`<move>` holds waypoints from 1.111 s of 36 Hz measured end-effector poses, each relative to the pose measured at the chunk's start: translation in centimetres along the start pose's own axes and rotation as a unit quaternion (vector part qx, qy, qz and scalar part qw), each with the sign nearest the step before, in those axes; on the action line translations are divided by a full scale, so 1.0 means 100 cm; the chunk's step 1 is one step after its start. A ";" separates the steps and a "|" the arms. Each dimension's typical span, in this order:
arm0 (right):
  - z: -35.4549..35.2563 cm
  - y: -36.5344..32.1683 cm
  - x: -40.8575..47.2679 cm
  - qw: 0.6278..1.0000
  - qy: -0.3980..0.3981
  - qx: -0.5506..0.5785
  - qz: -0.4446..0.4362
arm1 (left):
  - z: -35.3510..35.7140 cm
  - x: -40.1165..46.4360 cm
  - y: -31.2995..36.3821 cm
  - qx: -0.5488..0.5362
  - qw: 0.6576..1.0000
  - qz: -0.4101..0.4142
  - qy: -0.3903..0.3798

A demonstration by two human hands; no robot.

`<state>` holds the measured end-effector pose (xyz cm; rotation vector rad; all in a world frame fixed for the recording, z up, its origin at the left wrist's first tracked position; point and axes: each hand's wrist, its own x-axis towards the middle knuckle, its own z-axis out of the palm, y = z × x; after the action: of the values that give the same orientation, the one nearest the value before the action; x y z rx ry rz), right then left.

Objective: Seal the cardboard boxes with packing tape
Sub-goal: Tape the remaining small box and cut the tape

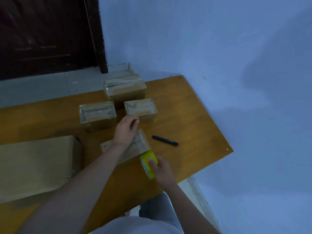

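Note:
A small cardboard box [130, 153] lies near the table's front edge, largely covered by my left forearm. My left hand [125, 130] is above its far end, thumb and forefinger pinched together on what looks like the free end of a clear printed tape strip [141, 138]. The strip runs back to the yellow tape roll [148, 163], which my right hand [163, 173] grips at the box's near right corner. Three taped boxes stand behind: one at the left [98, 114], one at the right [141, 108], and a bigger one at the back [125, 87].
A long plain cardboard box [35, 164] lies at the left of the wooden table [194, 125]. A black pen [165, 140] rests to the right of the small box. A blue wall is on the right, and a dark door [47, 34] stands beyond the table.

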<state>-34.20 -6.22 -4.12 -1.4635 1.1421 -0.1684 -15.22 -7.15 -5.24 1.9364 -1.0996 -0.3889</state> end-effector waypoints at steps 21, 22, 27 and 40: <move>0.009 0.036 0.027 0.996 0.011 -0.089 0.017 | 0.001 -0.069 -0.013 0.290 0.939 0.004 -0.183; 0.009 0.039 0.027 0.995 0.016 -0.093 0.024 | 0.001 -0.070 -0.011 0.300 0.935 0.001 -0.187; 0.015 0.038 0.025 0.994 0.025 -0.107 0.008 | 0.004 -0.073 -0.002 0.341 0.921 -0.008 -0.187; -0.020 0.041 0.065 0.977 0.144 -0.158 -0.010 | 0.007 -0.078 -0.003 0.375 0.905 -0.018 -0.203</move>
<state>-34.47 -11.37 -10.10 -1.7731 1.4378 -0.2250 -19.87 -1.07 -6.94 2.6231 -1.6587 -0.4400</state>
